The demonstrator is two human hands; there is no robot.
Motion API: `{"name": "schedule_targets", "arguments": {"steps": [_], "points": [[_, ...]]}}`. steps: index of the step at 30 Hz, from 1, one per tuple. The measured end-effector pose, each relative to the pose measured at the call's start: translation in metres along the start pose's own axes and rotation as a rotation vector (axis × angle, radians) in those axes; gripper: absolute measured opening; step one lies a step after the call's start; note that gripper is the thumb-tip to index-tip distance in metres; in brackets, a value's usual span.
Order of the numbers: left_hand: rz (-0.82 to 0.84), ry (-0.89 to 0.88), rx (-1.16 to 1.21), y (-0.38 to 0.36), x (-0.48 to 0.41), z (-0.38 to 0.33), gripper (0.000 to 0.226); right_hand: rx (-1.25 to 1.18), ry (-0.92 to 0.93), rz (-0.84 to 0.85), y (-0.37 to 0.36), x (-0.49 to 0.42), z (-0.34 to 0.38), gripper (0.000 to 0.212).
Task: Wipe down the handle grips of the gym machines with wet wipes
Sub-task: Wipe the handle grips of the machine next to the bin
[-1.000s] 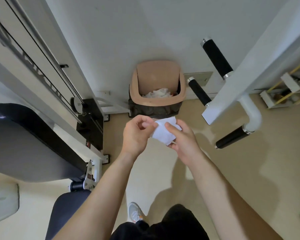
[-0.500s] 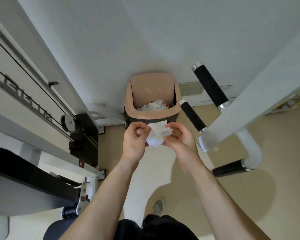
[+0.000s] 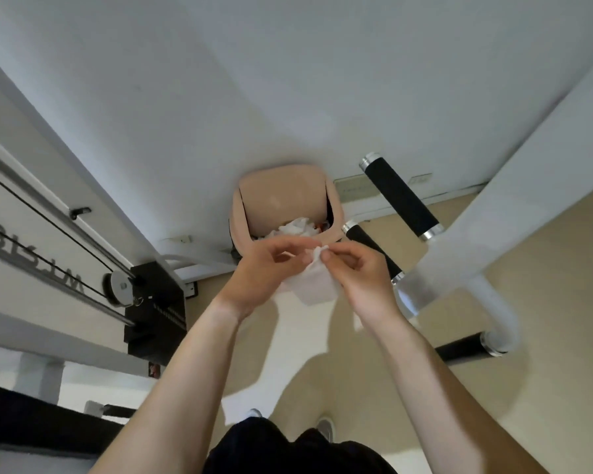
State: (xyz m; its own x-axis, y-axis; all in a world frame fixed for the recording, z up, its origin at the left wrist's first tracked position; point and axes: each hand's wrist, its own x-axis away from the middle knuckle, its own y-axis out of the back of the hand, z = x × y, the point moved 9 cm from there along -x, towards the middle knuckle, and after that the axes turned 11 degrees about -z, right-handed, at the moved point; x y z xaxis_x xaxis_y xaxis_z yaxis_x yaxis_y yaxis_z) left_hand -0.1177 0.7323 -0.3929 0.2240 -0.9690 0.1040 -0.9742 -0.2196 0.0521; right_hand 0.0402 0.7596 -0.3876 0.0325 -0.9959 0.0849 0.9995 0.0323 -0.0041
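Note:
Both hands hold a white wet wipe [image 3: 314,284] in front of me, just this side of a tan waste bin [image 3: 281,196]. My left hand [image 3: 264,273] pinches its left edge and my right hand [image 3: 358,278] pinches its top corner, so the wipe hangs down between them. To the right a white machine frame [image 3: 514,213] carries three black foam handle grips: an upper one [image 3: 403,200], a middle one [image 3: 374,249] partly behind my right hand, and a lower one [image 3: 466,347].
The bin stands against a white wall and holds crumpled white wipes [image 3: 297,229]. On the left is a cable machine with a pulley [image 3: 119,285], a black weight stack [image 3: 156,309] and a black pad [image 3: 31,419]. Beige floor lies below, with my shoes [image 3: 326,427] near the bottom.
The view has tilted up and moved closer to the bin. My hands have risen and drawn the wipe open, so it now hangs lower between them.

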Motion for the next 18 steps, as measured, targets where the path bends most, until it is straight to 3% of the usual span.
{"name": "schedule_targets", "arguments": {"steps": [2,7,13,18], "points": [[-0.027,-0.048,-0.077,0.002,-0.004,-0.01,0.011,0.012,0.01,-0.063,0.005,-0.002,0.006,0.006],[-0.056,-0.161,-0.128,0.009,-0.017,-0.036,0.022,-0.016,-0.03,-0.153,0.012,0.001,0.007,0.004],[0.067,-0.247,-0.18,0.005,-0.036,-0.057,0.005,0.037,-0.032,-0.141,0.006,0.013,0.002,0.02],[0.231,-0.313,-0.295,-0.017,-0.055,-0.085,0.01,-0.095,0.008,-0.185,0.014,0.024,0.016,0.036]]}}
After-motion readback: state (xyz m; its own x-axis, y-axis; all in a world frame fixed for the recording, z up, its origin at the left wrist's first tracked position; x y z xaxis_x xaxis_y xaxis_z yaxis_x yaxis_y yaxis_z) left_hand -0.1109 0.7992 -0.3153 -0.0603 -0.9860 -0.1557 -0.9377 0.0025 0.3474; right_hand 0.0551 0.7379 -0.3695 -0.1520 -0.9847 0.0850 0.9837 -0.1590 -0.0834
